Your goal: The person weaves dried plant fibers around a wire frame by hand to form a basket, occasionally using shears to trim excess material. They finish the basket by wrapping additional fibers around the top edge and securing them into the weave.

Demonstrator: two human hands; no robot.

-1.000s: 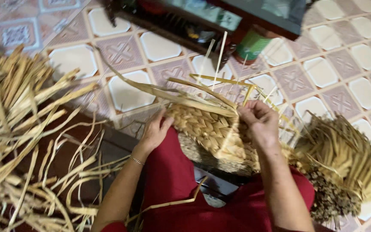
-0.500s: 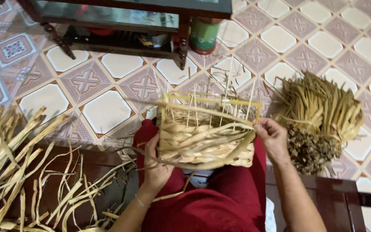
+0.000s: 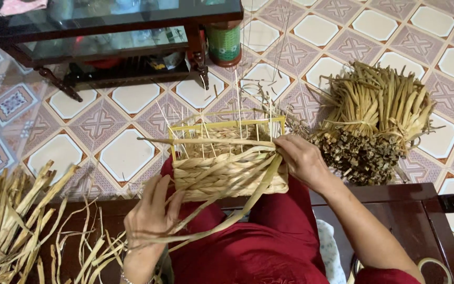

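Half-woven basket (image 3: 227, 163) on the lap, over red trousers (image 3: 269, 247), near edge of the basket toward the body; thin upright wire ribs of the frame (image 3: 222, 123) bare above the finished rows. Right hand (image 3: 303, 160) at the right corner of the basket, fingers closed on the ends of the flat straw strands (image 3: 222, 213) where they turn round the corner rib. Left hand (image 3: 151, 210) below and left of the basket, fingers half curled around the trailing ends of the same strands, thumb side hidden, so firmness of hold not clear. Tied bundle (image 3: 374, 123) of stalks right of the basket on the tiled floor (image 3: 127, 152); loose straw pile (image 3: 11, 221) well left of the basket; dark low table (image 3: 106, 31) with glass shelves beyond the basket, green can (image 3: 224, 42) beside the table leg.

Handling, judged from appearance: basket light, wire frame stiff but easily bent at the bare ribs, woven wall springy rather than rigid. Strands dry, flat, pliable along their length, likely to split or kink if folded sharply, not slippery. Best hold for the basket probably the woven lower wall or a corner post, not the thin ribs; best hold for a strand close to the last rib crossed, flat between thumb and fingers, with the free end kept taut by the other hand
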